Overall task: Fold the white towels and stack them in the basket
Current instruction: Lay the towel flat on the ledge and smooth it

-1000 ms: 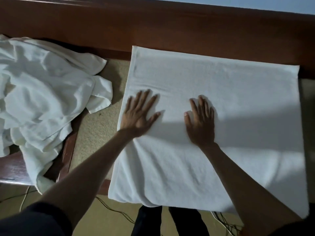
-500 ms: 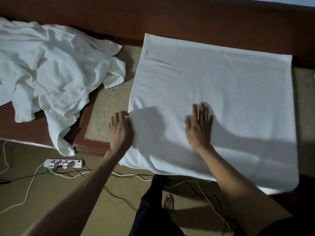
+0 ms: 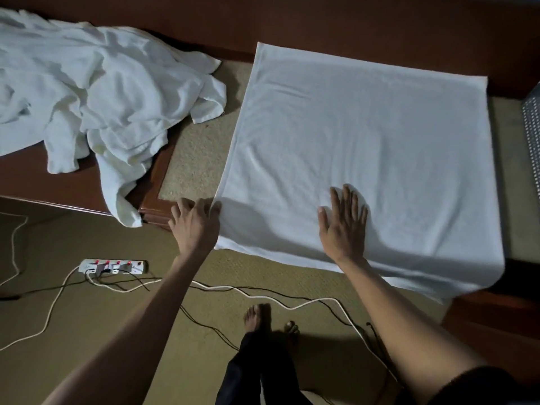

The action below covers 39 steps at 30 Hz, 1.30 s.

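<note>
Towel is spread on the bench, overhanging the front edge. Right hand is pressed flat on it, fingers straight. Left hand is curled at its left edge; grip cannot be told.

A dark wooden desk with a beige inset top carries a flat white towel at 3 o'clock, its near edge overhanging the front. A crumpled towel heap lies at 9 o'clock. A power strip and cables lie on the floor.

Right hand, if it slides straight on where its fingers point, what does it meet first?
Only more flat towel ahead of the right hand; then probably the wooden backboard.
</note>
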Motion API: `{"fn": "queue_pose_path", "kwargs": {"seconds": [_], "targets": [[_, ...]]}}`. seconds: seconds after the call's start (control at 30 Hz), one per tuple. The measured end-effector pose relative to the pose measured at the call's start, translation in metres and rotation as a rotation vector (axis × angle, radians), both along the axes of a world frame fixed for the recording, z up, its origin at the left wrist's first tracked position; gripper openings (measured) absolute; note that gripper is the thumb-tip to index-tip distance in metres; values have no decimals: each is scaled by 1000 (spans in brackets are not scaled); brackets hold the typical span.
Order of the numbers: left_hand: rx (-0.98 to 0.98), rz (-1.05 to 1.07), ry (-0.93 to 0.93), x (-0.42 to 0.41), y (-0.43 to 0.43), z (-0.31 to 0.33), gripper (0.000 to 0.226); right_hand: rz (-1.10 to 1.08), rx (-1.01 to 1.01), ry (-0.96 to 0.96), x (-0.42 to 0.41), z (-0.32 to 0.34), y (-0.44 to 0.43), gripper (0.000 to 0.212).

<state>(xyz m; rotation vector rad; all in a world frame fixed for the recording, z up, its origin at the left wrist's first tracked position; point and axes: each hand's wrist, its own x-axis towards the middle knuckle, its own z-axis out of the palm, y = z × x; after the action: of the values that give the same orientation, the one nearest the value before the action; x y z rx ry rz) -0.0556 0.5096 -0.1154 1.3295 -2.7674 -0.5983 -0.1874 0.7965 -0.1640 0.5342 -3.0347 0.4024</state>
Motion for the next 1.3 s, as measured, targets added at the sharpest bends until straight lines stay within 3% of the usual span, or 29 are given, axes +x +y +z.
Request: {"fn": "queue_pose_path", "kwargs": {"seconds": [0.2, 0.3, 0.43, 0.53, 0.67, 0.8, 0.93, 1.0, 1.13, 1.3], "targets": [[-36, 19, 81, 56, -3, -24, 29, -2, -6, 52, 1, -1, 1, 56], [-11, 20, 182, 53, 9, -12, 34, 6, -23, 23, -1, -2, 0, 56], [30, -283, 408, 5, 56, 13, 22, 33, -156, -5, 9, 7, 14, 51], [95, -521, 447, -40, 109, 19, 24, 14, -301, 37, 34, 19, 51, 35], [171, -806, 440, -86, 200, 17, 30, -168, -447, 44, 67, 31, 130, 22], [184, -1011, 371, -122, 298, 2, 43, -584, -477, -77, 85, 17, 216, 17], [129, -1147, 232, -164, 376, -6, 55, -909, -488, -408, 84, -4, 283, 32], [99, -1175, 131, -182, 400, -14, 59, -930, -522, -537, 81, -12, 304, 42], [-96, -1162, 16, -187, 415, -37, 64, -866, -605, -602, 66, -30, 323, 64], [-184, -1141, 36, -187, 417, -38, 64, -865, -672, -628, 46, -45, 316, 51]]}}
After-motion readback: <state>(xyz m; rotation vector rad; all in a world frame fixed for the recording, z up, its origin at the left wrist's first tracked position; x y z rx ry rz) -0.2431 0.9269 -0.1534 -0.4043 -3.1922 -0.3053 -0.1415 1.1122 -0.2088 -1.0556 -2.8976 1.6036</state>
